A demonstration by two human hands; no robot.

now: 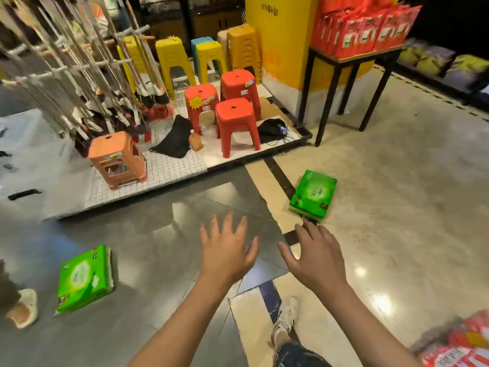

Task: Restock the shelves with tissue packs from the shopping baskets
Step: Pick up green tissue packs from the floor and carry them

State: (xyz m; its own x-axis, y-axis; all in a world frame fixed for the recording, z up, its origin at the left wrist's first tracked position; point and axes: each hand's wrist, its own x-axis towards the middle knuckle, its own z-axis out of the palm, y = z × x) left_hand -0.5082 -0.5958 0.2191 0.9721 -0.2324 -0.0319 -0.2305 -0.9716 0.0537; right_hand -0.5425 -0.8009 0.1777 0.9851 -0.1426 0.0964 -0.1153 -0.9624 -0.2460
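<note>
On floor: green tissue pack (313, 195) just beyond right hand (317, 256); left hand (226, 251) beside; both hands spread, empty.

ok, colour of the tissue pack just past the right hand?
Bright green with a paler centre; the tissue pack shows best in the head view.

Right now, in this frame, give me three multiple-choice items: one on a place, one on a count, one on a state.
1. Where does the green tissue pack nearest the right hand lie?
A. On the floor
B. On a stool
C. On the black table

2. How many green tissue packs show?
A. One
B. Two
C. Four

3. What do the hands hold?
A. A basket
B. A tissue pack
C. Nothing

Answers:
1 A: it lies flat on the floor ahead of the right hand.
2 B: a second pack lies at lower left.
3 C: the left hand and the right are spread and empty.
</note>
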